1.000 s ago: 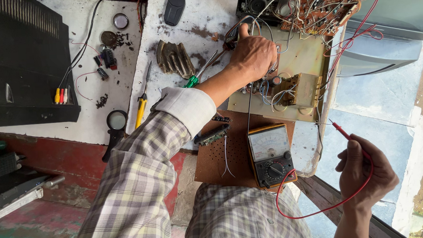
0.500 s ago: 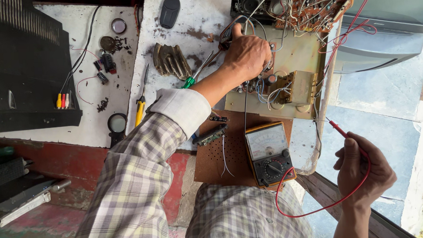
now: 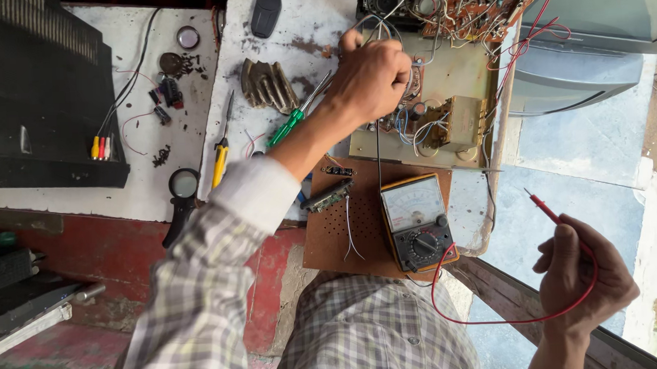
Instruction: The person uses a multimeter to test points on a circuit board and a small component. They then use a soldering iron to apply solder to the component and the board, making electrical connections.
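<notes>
Red probe [image 3: 544, 207] sits pinched in the right hand [image 3: 580, 273], held well clear of the chassis [image 3: 443, 98], its lead looping back to the meter [image 3: 417, 223]. The left hand [image 3: 372, 75] is curled among the board's wires, fingers closed on something I cannot make out. A tug on that loop could drag the meter off its board, and a careless probe tip might bridge bare joints.

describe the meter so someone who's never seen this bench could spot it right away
Start at the brown perforated board at the bench's near edge, below the open circuit chassis. On its right side lies the analog multimeter: the only thing there with an orange casing, a pale needle dial and a round black knob.
</notes>
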